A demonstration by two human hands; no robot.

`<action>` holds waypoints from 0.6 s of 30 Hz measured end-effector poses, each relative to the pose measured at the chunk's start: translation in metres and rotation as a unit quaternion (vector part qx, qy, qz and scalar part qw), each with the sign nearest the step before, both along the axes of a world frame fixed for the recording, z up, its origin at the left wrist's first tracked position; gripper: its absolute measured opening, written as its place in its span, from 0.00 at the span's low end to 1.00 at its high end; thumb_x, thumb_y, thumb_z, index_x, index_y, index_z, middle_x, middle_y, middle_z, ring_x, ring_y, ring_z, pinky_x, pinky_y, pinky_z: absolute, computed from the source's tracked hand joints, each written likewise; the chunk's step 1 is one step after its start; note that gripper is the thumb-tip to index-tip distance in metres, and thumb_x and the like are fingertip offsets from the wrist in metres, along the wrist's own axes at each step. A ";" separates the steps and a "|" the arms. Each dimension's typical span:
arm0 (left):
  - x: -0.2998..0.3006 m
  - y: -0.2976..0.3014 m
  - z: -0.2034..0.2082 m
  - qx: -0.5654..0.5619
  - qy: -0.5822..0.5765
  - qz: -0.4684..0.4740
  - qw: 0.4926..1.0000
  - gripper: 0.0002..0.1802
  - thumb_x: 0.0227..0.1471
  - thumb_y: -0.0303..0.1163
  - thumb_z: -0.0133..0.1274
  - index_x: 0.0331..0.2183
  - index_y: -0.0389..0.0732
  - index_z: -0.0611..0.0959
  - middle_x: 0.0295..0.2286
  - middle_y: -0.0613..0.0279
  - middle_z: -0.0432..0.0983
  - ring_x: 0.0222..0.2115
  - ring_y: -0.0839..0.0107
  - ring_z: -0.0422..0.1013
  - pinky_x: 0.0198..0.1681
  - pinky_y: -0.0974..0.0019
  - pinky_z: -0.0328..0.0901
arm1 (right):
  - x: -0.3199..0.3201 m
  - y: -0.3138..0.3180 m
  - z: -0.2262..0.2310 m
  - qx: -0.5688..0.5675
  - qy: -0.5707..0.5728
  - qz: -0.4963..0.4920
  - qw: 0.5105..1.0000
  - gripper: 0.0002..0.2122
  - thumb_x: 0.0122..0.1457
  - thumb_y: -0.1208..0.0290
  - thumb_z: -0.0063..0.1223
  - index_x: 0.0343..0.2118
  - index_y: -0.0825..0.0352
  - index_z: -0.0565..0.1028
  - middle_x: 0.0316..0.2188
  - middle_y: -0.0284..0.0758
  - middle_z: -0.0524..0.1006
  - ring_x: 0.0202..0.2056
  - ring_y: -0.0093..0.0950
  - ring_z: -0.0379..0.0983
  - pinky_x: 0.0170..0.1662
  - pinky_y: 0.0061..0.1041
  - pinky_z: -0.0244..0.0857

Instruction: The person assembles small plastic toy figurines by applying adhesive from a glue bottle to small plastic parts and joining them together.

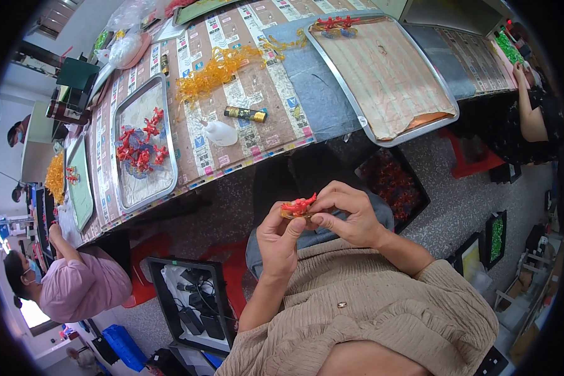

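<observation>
Above my lap, my left hand (pixel 277 244) pinches a small red plastic figure (pixel 299 205) between thumb and fingers. An amber see-through piece shows along the figure's underside. From the right, my right hand (pixel 349 217) closes its thumb and fingertips on the same figure's edge; the exact contact is partly hidden. On the table ahead stand a white squeeze bottle (pixel 220 133) and a black and gold tube (pixel 245 114). Behind them spreads a heap of amber plastic pieces (pixel 216 72).
Left on the table, a metal tray (pixel 172 164) holds several red figures with bluish clear parts. A larger tray (pixel 407 94) at right has red figures at its far end. Floor crates include one with cables (pixel 191 301) and one with red pieces (pixel 391 188). Co-workers sit left (pixel 84 285) and right (pixel 532 119).
</observation>
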State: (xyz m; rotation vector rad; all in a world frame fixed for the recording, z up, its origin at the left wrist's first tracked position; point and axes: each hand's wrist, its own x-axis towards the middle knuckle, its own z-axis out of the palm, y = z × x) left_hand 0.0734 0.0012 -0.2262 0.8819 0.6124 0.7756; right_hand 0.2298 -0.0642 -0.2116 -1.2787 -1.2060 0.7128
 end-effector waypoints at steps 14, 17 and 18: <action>-0.001 0.003 0.002 -0.205 -0.101 -0.052 0.972 0.20 0.50 0.30 0.58 0.45 0.35 0.76 0.40 0.55 0.75 0.36 0.67 0.75 0.40 0.65 0.74 | 0.000 -0.003 -0.006 -0.037 0.077 0.013 0.996 0.06 0.53 0.79 0.58 0.35 0.71 0.78 0.32 0.34 0.72 0.31 0.19 0.71 0.31 0.15 0.67; -0.002 0.003 0.002 -0.216 -0.104 -0.055 0.969 0.21 0.49 0.32 0.59 0.45 0.35 0.75 0.39 0.56 0.76 0.35 0.68 0.76 0.39 0.67 0.75 | -0.001 -0.003 -0.007 -0.048 0.106 0.023 0.993 0.06 0.54 0.78 0.58 0.35 0.71 0.78 0.32 0.33 0.72 0.31 0.19 0.71 0.31 0.15 0.67; -0.003 0.004 0.000 -0.217 -0.109 -0.063 0.968 0.22 0.48 0.32 0.59 0.45 0.35 0.75 0.38 0.56 0.76 0.35 0.69 0.76 0.38 0.67 0.75 | -0.002 -0.003 -0.005 -0.069 0.165 0.021 0.984 0.06 0.55 0.76 0.58 0.34 0.71 0.78 0.32 0.32 0.72 0.29 0.17 0.70 0.30 0.14 0.65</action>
